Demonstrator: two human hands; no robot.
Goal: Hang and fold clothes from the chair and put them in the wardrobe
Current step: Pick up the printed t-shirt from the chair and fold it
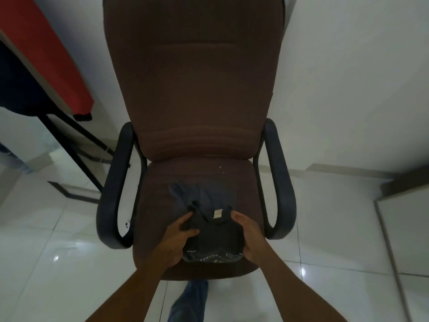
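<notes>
You stood over a shiny white tiled floor [46, 263] with a white wall [348, 66] behind. Right in front of you was a big brown office chair [197, 89] with a tall back and two dark armrests, one on the left [113, 191] and one on the right [281, 182]. Far to your left a red cloth [53, 54] hung down, and below it were the thin black bars of a stand [76, 140]. Under the front of the seat you could see your leg in blue jeans [190, 303]. On the seat lay a blue-grey piece of clothing [199, 194], flat and a little wrinkled. In front of it, at the front part of the seat, was the folded dark shirt [216, 238], with white letters along its near edge and a small pale label [217, 213] at its neck. Your left hand [178, 238] held the shirt's left side, with the fingers curled over the edge and the thumb lying on top. Your right hand [249, 235] held the right side the same way, fingers bent round the cloth. The far edge of the shirt lay over the near part of the blue-grey clothing.
</notes>
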